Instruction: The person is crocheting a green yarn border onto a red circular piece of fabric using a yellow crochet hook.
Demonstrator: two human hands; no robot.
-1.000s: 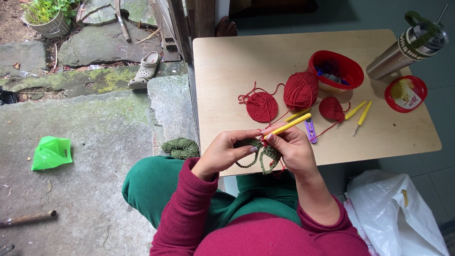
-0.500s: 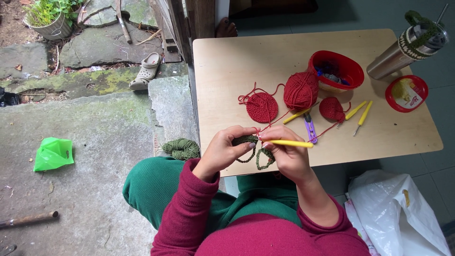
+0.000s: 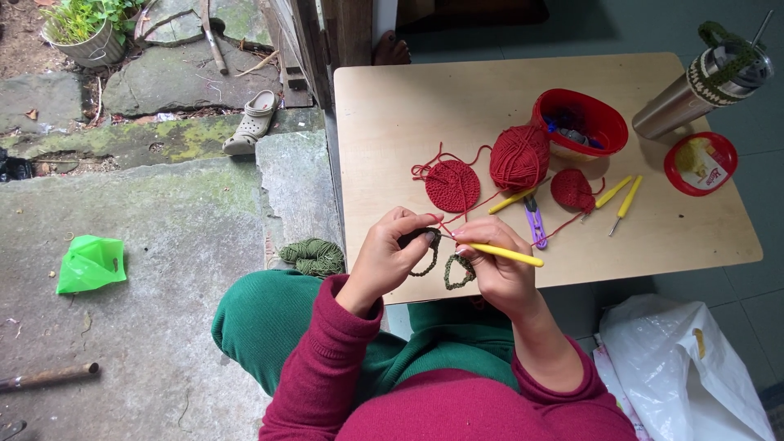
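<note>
Crochet at the near table (image 3: 392,106) edge: left hand (image 3: 390,257) fingers pinched shut on the green chain (image 3: 425,260), right hand (image 3: 498,273) closed around the yellow hook (image 3: 506,255); best with yarn taut, loops even, hook tip turned downward.

This is the doorstep of a home, half indoors and half out in a yard. A small wooden counter (image 3: 392,98) stands on grey floor tiles just beside a wooden door frame (image 3: 314,41). Left of the counter lie mossy stone slabs (image 3: 147,139), with a worn sandal (image 3: 253,121) on them and a potted plant (image 3: 82,33) beyond. On the counter sit household craft things: a red yarn ball (image 3: 519,158), crochet hooks (image 3: 621,194) and a red bowl (image 3: 581,122).
</note>
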